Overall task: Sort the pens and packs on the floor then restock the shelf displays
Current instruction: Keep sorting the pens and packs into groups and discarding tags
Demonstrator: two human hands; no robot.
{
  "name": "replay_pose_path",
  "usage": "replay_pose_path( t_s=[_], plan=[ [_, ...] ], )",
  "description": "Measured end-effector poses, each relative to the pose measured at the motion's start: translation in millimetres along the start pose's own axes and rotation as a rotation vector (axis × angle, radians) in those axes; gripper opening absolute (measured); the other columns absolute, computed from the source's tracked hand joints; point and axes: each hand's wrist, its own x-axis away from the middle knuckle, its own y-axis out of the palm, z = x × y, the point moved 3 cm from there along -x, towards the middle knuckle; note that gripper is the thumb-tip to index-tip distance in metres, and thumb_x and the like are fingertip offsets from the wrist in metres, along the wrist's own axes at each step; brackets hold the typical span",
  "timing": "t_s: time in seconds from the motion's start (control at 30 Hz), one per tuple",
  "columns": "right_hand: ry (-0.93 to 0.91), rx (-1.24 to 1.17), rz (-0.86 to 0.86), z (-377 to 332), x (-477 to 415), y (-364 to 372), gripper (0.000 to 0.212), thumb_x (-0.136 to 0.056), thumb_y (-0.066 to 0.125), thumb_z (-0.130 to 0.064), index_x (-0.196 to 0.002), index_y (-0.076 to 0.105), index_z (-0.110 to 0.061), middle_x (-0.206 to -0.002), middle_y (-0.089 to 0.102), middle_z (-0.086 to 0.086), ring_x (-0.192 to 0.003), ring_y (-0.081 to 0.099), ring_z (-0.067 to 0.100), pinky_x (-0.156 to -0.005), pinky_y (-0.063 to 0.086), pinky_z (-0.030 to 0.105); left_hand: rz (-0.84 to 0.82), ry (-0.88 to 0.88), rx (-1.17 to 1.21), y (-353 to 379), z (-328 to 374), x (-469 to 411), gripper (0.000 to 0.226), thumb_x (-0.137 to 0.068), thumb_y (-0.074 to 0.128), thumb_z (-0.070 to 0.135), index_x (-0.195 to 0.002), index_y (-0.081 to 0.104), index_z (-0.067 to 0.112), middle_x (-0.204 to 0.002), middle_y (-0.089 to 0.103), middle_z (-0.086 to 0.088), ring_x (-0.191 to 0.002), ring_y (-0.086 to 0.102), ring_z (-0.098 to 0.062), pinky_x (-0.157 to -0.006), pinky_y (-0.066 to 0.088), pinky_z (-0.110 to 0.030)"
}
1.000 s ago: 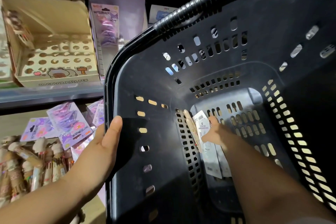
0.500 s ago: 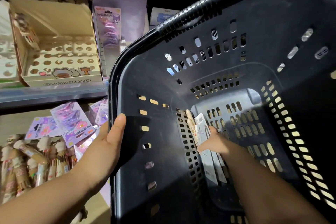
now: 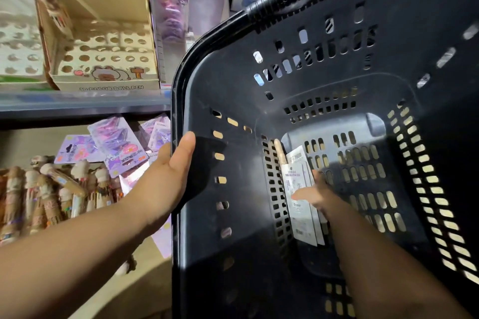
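Gripping the basket (image 3: 177, 101) rim, the left hand (image 3: 168, 184) steadies it while the right hand (image 3: 321, 197) pinches the packs (image 3: 294, 179) on its bottom; next they probably must be lifted out for restocking.

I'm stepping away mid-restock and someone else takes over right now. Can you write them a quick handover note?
Left hand: grips the basket by its left rim, thumb inside.
Right hand: down in the basket, thumb across the white packs; whether the fingers have closed on them is unclear.
Things: the white packs and one pen lie at the basket's bottom. More pens and purple packs sit on the lower shelf. The pen display box above shows open holes.
Done: some stock is on the lower shelf.
Left: lift out the basket's items, shelve them, fill the box.
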Motion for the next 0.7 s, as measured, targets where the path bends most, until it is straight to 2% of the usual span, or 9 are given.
replay_pose_path(
  t_s=[0.07,0.13,0.17,0.23,0.3,0.4,0.53,0.6,0.7],
  plan=[
    [-0.007,-0.126,0.005,-22.0,33.8,-5.3,0.048,-0.106,0.017,-0.003,-0.152,0.006,-0.001,-0.161,0.001,0.018,-0.146,0.003,0.028,-0.095,-0.006,0.020,-0.010,-0.007,-0.005,-0.6,0.3,0.2,0.093,-0.078,0.031,0.085,-0.149,0.036,0.025,-0.148,0.045,0.010,-0.140,0.036,-0.014,-0.119,0.022,-0.042],
    [0.013,-0.087,-0.108,16.1,-12.2,-3.0,0.054,-0.103,0.030,0.002,-0.152,0.007,-0.001,-0.158,0.014,0.023,-0.144,0.018,0.034,-0.107,0.015,0.017,-0.017,-0.013,0.007,-0.9,-1.2,-1.1,0.109,-0.063,0.030,0.093,-0.150,0.032,0.028,-0.151,0.041,0.011,-0.141,0.034,-0.013,-0.119,0.022,-0.044],
    [0.093,-0.099,-0.198,39.8,-29.1,-1.6,0.063,-0.098,0.044,0.006,-0.152,0.014,-0.004,-0.153,0.029,0.023,-0.137,0.033,0.038,-0.109,0.029,0.025,-0.021,-0.019,0.027,-0.9,-2.8,-1.7,0.112,-0.059,0.030,0.095,-0.151,0.031,0.029,-0.151,0.040,0.013,-0.142,0.034,-0.013,-0.119,0.022,-0.044],
    [0.144,-0.079,-0.200,61.0,-35.6,-12.9,0.075,-0.081,0.065,0.010,-0.145,0.034,-0.013,-0.136,0.053,0.017,-0.113,0.055,0.035,-0.092,0.044,0.040,-0.032,-0.045,0.061,-1.2,-7.1,-2.8,0.115,-0.056,0.033,0.099,-0.150,0.030,0.033,-0.151,0.039,0.015,-0.142,0.033,-0.013,-0.119,0.022,-0.045],
    [0.149,-0.100,-0.204,66.9,-37.6,-22.1,0.078,-0.072,0.072,0.007,-0.141,0.041,-0.013,-0.125,0.061,0.014,-0.105,0.061,0.033,-0.090,0.049,0.046,-0.041,-0.049,0.082,-0.9,-8.5,-3.2,0.117,-0.052,0.035,0.102,-0.149,0.031,0.036,-0.151,0.040,0.016,-0.143,0.033,-0.013,-0.118,0.022,-0.046],
    [0.160,-0.163,-0.220,62.0,-43.0,-29.9,0.075,-0.063,0.076,-0.002,-0.133,0.051,-0.013,-0.116,0.067,0.015,-0.103,0.065,0.038,-0.091,0.050,0.059,-0.025,-0.020,0.055,-0.6,-2.1,0.2,0.115,-0.057,0.032,0.096,-0.152,0.028,0.031,-0.153,0.036,0.016,-0.143,0.030,-0.010,-0.120,0.020,-0.043],
    [0.112,-0.041,-0.252,28.5,-39.5,-16.5,0.025,-0.079,0.069,0.001,-0.098,0.066,-0.014,-0.108,0.071,0.016,-0.092,0.068,0.032,-0.096,0.049,0.055,-0.037,-0.007,0.053,-0.4,0.3,2.1,0.119,-0.054,0.032,0.096,-0.153,0.025,0.031,-0.154,0.033,0.016,-0.144,0.027,-0.008,-0.121,0.017,-0.041],
    [0.101,0.057,-0.242,15.5,-42.9,-6.6,0.028,-0.080,0.070,-0.001,-0.105,0.065,-0.012,-0.117,0.066,0.017,-0.099,0.064,0.032,-0.102,0.044,0.050,-0.041,-0.016,0.053,0.0,0.6,1.7,0.116,-0.057,0.031,0.095,-0.153,0.024,0.031,-0.155,0.032,0.015,-0.145,0.027,-0.009,-0.121,0.016,-0.042],
    [0.148,0.075,-0.271,10.8,-50.4,3.1,0.051,-0.081,0.071,-0.006,-0.129,0.054,-0.003,-0.133,0.055,0.013,-0.127,0.047,0.035,-0.113,0.030,0.048,-0.015,-0.007,0.038,1.6,2.7,4.7,0.107,-0.062,0.030,0.091,-0.151,0.030,0.031,-0.152,0.037,0.015,-0.143,0.030,-0.009,-0.121,0.018,-0.042]
  ],
)
